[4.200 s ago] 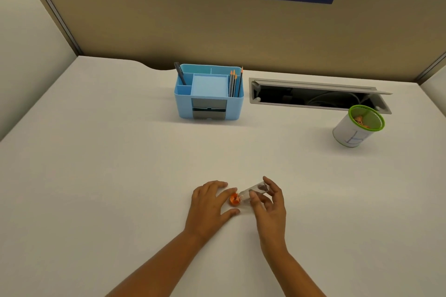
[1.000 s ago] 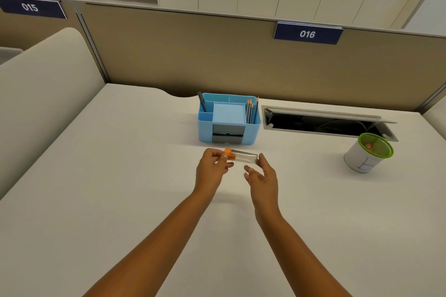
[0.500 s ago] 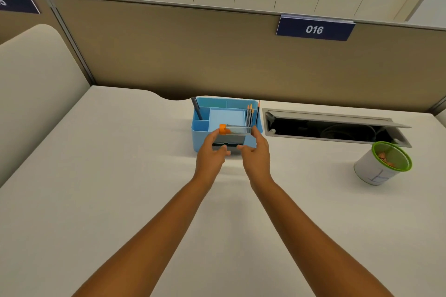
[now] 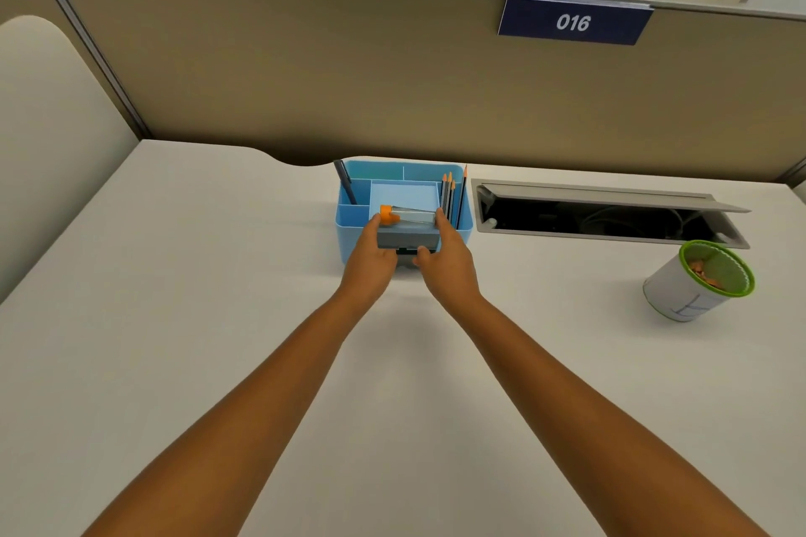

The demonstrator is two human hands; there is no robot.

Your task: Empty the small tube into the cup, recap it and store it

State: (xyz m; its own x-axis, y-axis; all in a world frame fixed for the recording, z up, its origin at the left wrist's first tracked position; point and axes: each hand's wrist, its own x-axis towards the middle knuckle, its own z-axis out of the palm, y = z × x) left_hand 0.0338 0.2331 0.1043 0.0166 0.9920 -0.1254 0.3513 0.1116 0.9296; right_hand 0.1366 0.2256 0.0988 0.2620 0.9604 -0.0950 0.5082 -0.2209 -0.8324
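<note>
We pinch the capped tube [image 4: 409,215] end-to-end, left hand [image 4: 374,251] and right hand [image 4: 444,257]; light, slick plastic, so hold the ends.

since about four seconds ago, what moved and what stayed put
Both hands, left and right, carried the capped tube from the near desk away to the blue organizer, holding it level over the grey drawer. The cup and pencils stayed put.

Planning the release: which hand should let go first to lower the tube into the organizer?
Right. The left hand pinches the capped end of the tube, the surer grip; the right hand only steadies the bare end above the blue organizer.
</note>
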